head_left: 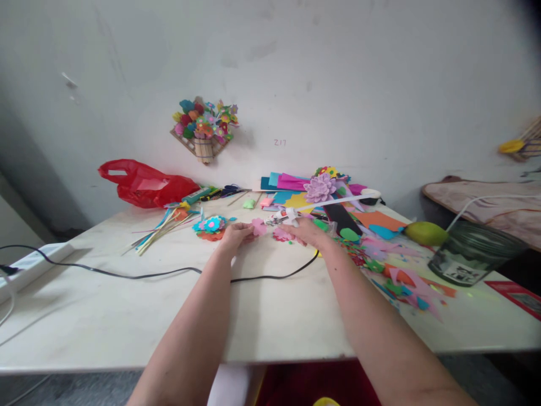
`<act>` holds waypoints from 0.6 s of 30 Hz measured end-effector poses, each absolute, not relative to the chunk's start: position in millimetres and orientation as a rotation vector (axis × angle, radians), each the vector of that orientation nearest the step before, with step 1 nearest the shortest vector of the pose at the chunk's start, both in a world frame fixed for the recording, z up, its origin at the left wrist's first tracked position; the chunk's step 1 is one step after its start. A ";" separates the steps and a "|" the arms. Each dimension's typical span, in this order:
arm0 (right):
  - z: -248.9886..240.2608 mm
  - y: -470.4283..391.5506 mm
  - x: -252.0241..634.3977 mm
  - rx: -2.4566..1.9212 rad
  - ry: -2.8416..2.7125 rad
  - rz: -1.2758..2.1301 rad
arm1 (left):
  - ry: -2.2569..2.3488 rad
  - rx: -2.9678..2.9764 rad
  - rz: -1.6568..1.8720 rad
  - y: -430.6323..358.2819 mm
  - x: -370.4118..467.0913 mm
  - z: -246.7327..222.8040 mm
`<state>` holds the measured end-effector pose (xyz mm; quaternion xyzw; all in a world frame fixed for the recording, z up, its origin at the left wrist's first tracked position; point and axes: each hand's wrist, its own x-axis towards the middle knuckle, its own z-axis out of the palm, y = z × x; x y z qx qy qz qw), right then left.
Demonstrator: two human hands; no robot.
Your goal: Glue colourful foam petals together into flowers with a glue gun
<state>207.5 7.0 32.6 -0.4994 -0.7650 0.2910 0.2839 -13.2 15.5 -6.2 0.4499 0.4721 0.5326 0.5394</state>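
My left hand [239,234] is closed on the edge of a small pink foam flower [259,226], held just above the table. In my right hand [305,231] is a white hot glue gun [284,216], its nozzle pointing left at the pink flower. A long white glue stick [333,202] sticks out of the gun's back. Below the gun lies a pink scalloped flower piece [282,235], partly hidden by my right hand. Left of my left hand sit layered blue flowers [211,224] over an orange one [210,235].
A black cord [147,276] crosses the table from a power strip [34,265] to my right hand. Foam scraps [397,282] and a glass jar [460,256] lie right. Thin sticks [156,231] and a red plastic bag [147,186] are left. A purple flower [320,188] stands behind.
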 end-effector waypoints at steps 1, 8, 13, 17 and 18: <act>32.4 6.9 207.4 -1.335 -2.048 0.789 | 1.119 1.066 1.265 15.5 -13.2 -6.2; 29.5 8.7 205.3 -1.365 -2.044 0.828 | 1.079 1.053 1.244 16.2 -13.4 -6.6; 29.4 8.0 205.7 -1.331 -2.041 0.847 | 1.052 1.047 1.254 15.9 -13.0 -6.8; 29.7 8.1 206.0 -1.328 -2.033 0.848 | 1.044 1.061 1.251 16.0 -13.0 -7.3; 29.6 8.4 205.9 -1.329 -2.030 0.847 | 1.044 1.063 1.251 16.2 -13.0 -7.5</act>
